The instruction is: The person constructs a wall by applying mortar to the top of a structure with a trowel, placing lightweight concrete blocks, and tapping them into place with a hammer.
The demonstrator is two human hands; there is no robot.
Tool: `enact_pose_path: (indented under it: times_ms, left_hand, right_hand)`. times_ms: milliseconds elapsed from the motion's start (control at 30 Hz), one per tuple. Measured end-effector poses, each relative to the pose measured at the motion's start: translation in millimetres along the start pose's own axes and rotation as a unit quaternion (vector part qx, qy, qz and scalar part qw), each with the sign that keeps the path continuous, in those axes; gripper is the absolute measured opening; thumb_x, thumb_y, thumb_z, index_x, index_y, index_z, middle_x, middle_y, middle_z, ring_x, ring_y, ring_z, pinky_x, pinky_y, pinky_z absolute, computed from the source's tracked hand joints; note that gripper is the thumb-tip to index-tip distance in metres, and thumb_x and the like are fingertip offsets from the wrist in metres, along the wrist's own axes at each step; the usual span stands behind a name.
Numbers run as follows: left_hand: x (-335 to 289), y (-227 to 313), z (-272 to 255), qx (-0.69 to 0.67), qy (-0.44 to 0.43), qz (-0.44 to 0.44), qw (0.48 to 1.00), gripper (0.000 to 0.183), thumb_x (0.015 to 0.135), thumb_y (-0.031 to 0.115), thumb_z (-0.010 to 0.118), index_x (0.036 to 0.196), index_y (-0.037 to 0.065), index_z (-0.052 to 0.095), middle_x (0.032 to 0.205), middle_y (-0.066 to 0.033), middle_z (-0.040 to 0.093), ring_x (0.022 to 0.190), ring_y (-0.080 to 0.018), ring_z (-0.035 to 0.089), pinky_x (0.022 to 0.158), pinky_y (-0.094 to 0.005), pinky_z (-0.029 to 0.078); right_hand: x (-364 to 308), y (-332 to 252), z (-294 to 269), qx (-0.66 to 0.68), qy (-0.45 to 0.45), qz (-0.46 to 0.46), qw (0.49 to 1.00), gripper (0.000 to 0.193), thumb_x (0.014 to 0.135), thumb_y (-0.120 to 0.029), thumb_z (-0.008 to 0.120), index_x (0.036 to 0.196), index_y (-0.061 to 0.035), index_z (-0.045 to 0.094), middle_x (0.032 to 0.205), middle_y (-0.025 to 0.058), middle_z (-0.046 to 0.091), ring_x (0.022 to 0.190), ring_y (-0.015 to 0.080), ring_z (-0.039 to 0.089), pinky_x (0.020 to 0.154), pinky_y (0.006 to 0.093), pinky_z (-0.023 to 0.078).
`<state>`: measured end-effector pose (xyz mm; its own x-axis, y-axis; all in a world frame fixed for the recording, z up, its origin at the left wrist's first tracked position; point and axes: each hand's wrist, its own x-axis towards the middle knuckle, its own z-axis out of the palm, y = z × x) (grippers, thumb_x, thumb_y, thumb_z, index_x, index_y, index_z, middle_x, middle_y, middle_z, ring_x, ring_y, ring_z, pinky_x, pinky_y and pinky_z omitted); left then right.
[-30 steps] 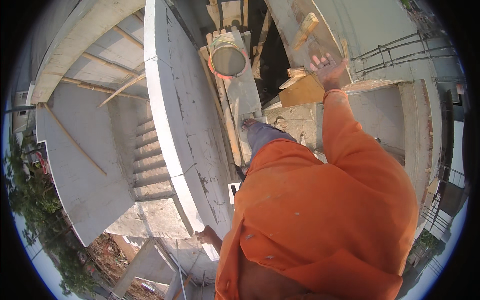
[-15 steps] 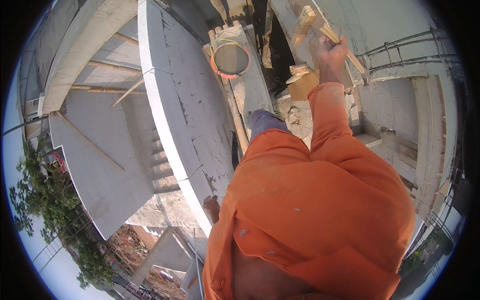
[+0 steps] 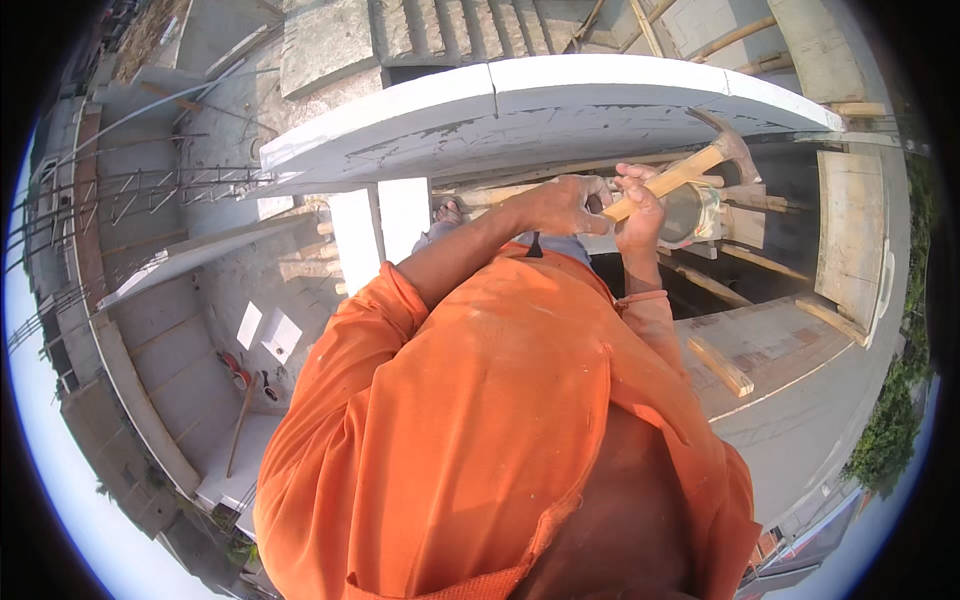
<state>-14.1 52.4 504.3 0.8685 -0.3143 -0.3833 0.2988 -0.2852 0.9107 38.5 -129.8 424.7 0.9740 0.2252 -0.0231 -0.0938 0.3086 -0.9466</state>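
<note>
A claw hammer point(image 3: 690, 175) with a pale wooden handle and a metal head lies slantwise in front of my body, its head toward the right. My right hand point(image 3: 640, 215) has its fingers wrapped around the lower part of the handle. My left hand point(image 3: 568, 205) is curled at the butt end, thumb and fingers close about it; whether it also pinches something small is hidden. Just beyond my right hand stands a round bucket point(image 3: 685, 215), partly covered by the hand and the hammer.
A white-topped block wall point(image 3: 600, 72) curves across the far side. Right of me are a dark opening with timbers across it, an upright board point(image 3: 848, 225) and a loose wood block point(image 3: 720, 365). Reinforcing bars point(image 3: 140, 190) jut out at left, above a floor with white sheets point(image 3: 280, 335).
My view and body have turned. The hammer, held out in my right hand before, is now close in front of me, and my left hand has come from the wall to the handle's end.
</note>
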Motion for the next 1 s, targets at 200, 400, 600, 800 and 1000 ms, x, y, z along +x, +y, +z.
enact_pose_path:
  times_ms: [200,400,600,800,1000]
  left_hand:
    - [-65,-65,-28,-0.428,0.121,0.013,0.895,0.030,0.068,0.000,0.056,0.098,0.001,0.054,0.072,-0.0077,0.053,0.053,-0.0189,0.056,0.047,-0.0301,0.043]
    - [-159,-163,-55,-0.498,0.480,-0.098,0.715,0.026,0.068,-0.005,0.052,0.094,0.000,0.050,0.066,-0.0054,0.051,0.045,-0.0141,0.048,0.041,-0.0261,0.040]
    - [-272,-274,-88,-0.426,0.657,-0.198,0.589,0.023,0.074,-0.001,0.053,0.097,-0.004,0.052,0.060,-0.0062,0.051,0.041,-0.0123,0.047,0.036,-0.0282,0.037]
    - [-328,-318,-129,-0.386,0.720,-0.308,0.487,0.016,0.080,0.013,0.058,0.090,0.000,0.054,0.054,-0.0004,0.047,0.040,-0.0091,0.045,0.035,-0.0264,0.036]
    - [-306,-306,-159,-0.350,0.715,-0.269,0.543,0.016,0.081,0.015,0.060,0.086,0.001,0.054,0.059,-0.0019,0.050,0.048,-0.0086,0.048,0.041,-0.0231,0.038]
  right_hand:
    - [6,26,137,-0.118,-0.309,0.170,0.928,0.044,0.077,-0.022,0.059,0.114,0.0022,0.060,0.107,0.0116,0.059,0.103,0.0203,0.052,0.096,0.0357,0.040]
    - [64,77,251,-0.445,-0.532,0.050,0.719,0.070,0.072,-0.038,0.073,0.130,-0.0048,0.052,0.110,0.0135,0.048,0.108,0.0304,0.051,0.096,0.0385,0.040]
    - [100,181,404,-0.645,-0.525,-0.170,0.528,0.099,0.060,-0.048,0.081,0.141,-0.0095,0.038,0.122,0.0143,0.045,0.118,0.0302,0.047,0.100,0.0455,0.036]
    - [86,258,474,-0.677,-0.563,-0.159,0.446,0.097,0.058,-0.047,0.082,0.137,-0.0095,0.041,0.120,0.0129,0.049,0.113,0.0288,0.053,0.093,0.0444,0.040]
    - [94,261,461,-0.678,-0.549,-0.091,0.480,0.083,0.064,-0.041,0.079,0.131,-0.0068,0.045,0.118,0.0121,0.052,0.111,0.0292,0.054,0.093,0.0398,0.044]
